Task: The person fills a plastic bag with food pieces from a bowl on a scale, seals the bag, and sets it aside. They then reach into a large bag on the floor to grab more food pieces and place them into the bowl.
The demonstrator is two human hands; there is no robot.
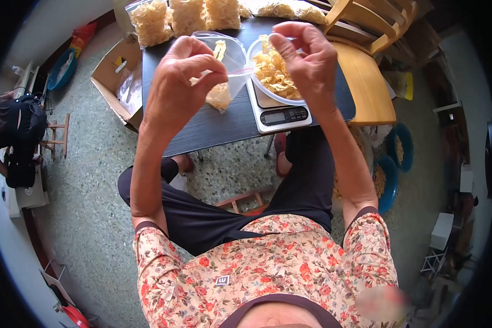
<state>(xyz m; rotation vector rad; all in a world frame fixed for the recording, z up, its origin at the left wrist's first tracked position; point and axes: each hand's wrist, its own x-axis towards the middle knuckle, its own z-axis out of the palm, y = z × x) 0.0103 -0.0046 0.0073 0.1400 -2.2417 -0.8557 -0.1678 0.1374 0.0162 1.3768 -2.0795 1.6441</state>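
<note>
we had passing room over the table (pixel 218 134) before the bag (pixel 238 54), rightward we met scale (pixel 285 117) and bowl (pixel 281 99), packed bags (pixel 186 21) walled the far edge, a chair (pixel 366 82) hemmed our right

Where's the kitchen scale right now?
Head view, right of centre: the kitchen scale sits at the near edge of the dark table, under the white bowl, with the clear plastic bag to its left.

Wooden chair (pixel 368 82) at right — black backpack (pixel 23 128), seemingly, far left.
</note>
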